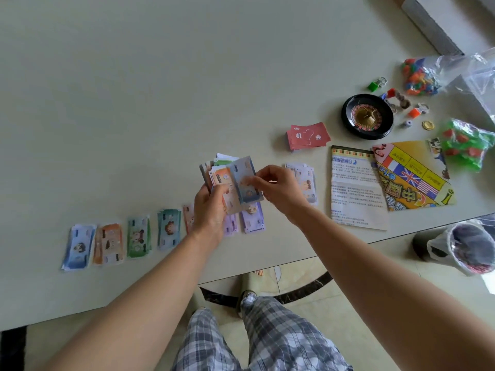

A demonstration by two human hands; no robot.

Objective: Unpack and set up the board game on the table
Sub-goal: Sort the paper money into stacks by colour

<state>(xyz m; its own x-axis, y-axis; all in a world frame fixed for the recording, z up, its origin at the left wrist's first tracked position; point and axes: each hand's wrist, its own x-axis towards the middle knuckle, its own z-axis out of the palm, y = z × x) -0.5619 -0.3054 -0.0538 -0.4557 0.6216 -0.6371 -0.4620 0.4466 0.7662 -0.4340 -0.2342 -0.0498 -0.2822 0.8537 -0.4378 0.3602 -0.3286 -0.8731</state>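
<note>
While both hands meet above the near edge of the worktop [160, 89]: a person in checked trousers stands at a smooth, pale, matte slab with game parts spread on it.
Left grip [210, 207]: fingers curled round a fanned wad of play money [223, 174], thumb laid on its face; the thin printed paper notes splay up and away from the palm.
Right grip [278, 188]: thumb and fingertips pinch the edge of a blue-grey note [246, 183] at the front of the fan; its long axis slants from upper left to lower right.
Sorted piles: blue pile [78, 246], orange pile [109, 243], green pile [138, 236] and teal pile [168, 228] lie flat in a row near the front edge, apart from one another, long axes pointing away from the person; a purple pile [253, 218] lies under the hands, a pale pile [304, 180] just right of them.
Cards: a stack of red cards [308, 136], rectangular, slightly askew, long axis across the worktop.
Roulette wheel [367, 116]: round, glossy black rim, gold centre.
Papers: instruction sheet [356, 188] flat, creased; folded board [413, 175] beside it, yellow, printed with flags, overlapping the sheet's corner.
Bags: clear crinkled plastic, one bag of green and red pieces [466, 143], one bag of mixed coloured pieces [422, 76].
</note>
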